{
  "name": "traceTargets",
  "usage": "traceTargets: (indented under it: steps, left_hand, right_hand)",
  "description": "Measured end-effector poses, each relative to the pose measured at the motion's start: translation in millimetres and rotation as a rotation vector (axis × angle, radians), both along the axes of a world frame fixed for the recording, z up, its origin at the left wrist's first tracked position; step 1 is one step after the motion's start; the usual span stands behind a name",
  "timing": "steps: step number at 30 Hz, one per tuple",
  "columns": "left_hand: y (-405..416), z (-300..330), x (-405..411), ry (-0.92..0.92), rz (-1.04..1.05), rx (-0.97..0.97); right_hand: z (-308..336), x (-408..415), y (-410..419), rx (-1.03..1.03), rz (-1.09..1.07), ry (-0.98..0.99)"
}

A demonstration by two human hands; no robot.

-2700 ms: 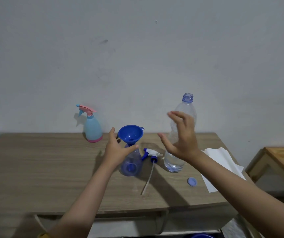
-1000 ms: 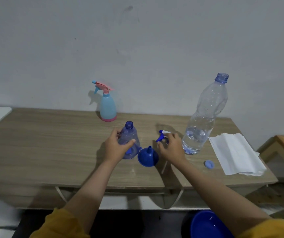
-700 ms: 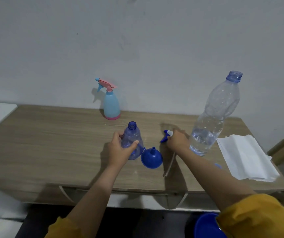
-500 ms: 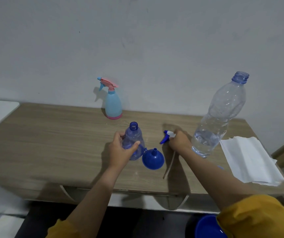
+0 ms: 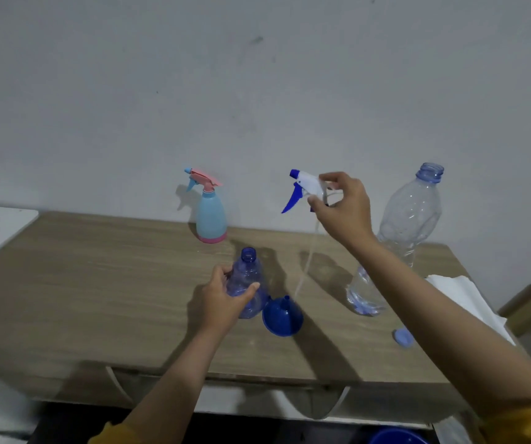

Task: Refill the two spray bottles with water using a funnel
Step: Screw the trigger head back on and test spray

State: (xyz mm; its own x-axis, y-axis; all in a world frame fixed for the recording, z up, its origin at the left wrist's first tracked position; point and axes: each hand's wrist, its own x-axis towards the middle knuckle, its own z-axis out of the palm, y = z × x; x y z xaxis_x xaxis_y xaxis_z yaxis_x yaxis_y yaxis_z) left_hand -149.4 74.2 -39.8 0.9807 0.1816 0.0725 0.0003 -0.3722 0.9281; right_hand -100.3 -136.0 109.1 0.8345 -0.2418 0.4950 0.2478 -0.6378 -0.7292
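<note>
The left hand curls around the belly of the uncapped blue spray bottle, which stands upright on the wooden bench. The right hand is raised above the bench, its fingers pinching the white and blue spray head; the head's thin tube hangs down toward the blue funnel. The funnel sits wide end down just beside the blue bottle. A light blue spray bottle with a pink head stands near the wall. A large clear water bottle, uncapped, stands to the right, with its cap and a white paper towel nearby.
</note>
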Motion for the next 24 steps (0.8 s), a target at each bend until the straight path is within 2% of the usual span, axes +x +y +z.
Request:
traceTargets:
  steps: [5,9,12,17,24]
  left_hand:
    - [2.5,1.9,3.4,0.0,-0.025,-0.026]
    - [4.2,8.0,3.2,-0.013,-0.055,-0.044]
    - [4.8,10.5,1.3,-0.01,-0.069,-0.037]
    - [4.4,15.4,-1.7,-0.015,-0.065,-0.003]
    - [4.2,20.4,-5.1,-0.001,-0.053,0.033]
  right_hand:
    - [51.2,-8.6,25.8,0.155,0.094,-0.207]
    - [56.9,-10.0,49.1,0.155,0.123,-0.338]
    - [46.9,-6.4,60.8,0.177,0.142,-0.352]
    - [18.7,-5.0,73.1,0.104,0.202,-0.351]
    - [-39.8,-16.8,84.5,-0.002,0.313,-0.159]
